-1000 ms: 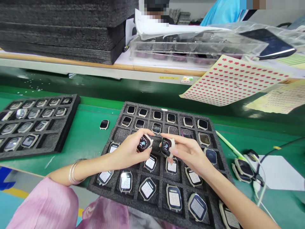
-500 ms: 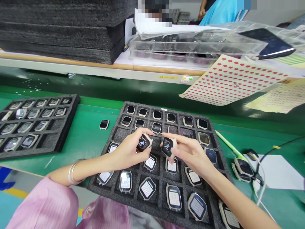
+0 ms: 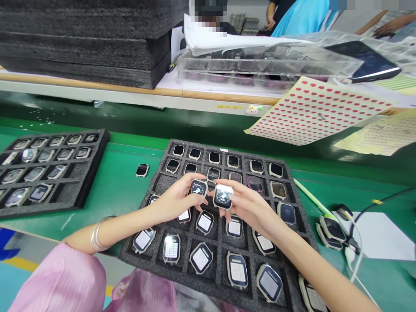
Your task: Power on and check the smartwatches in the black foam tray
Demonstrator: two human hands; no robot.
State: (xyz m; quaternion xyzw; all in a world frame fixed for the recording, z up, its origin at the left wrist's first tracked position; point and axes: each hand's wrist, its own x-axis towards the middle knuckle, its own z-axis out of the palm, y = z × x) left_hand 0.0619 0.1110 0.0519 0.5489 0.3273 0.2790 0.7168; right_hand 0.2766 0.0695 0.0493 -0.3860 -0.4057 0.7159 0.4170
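Note:
My left hand (image 3: 177, 200) grips a small watch body (image 3: 198, 188) with a lit dark screen. My right hand (image 3: 248, 206) pinches a second watch body (image 3: 222, 196), its screen facing me. Both are held side by side, nearly touching, just above the middle of a black foam tray (image 3: 162, 180). The tray's pockets hold several watch bodies: dark screens in the far rows, white lit screens (image 3: 204, 222) in the near rows. A silver bangle (image 3: 99, 233) is on my left wrist.
A second foam tray (image 3: 81, 177) of watch bodies lies at left on the green belt (image 3: 120, 182), and a loose watch body (image 3: 142, 170) lies between the trays. Watch bodies on cables (image 3: 331, 232) sit at right. Beyond are stacked foam sheets (image 3: 87, 39), clear plastic trays (image 3: 266, 60), a red-dot sticker sheet (image 3: 312, 110) and other people.
Both hands moved slightly up and toward each other, bringing the two watch bodies closer. The right-hand watch turned so its screen faces up.

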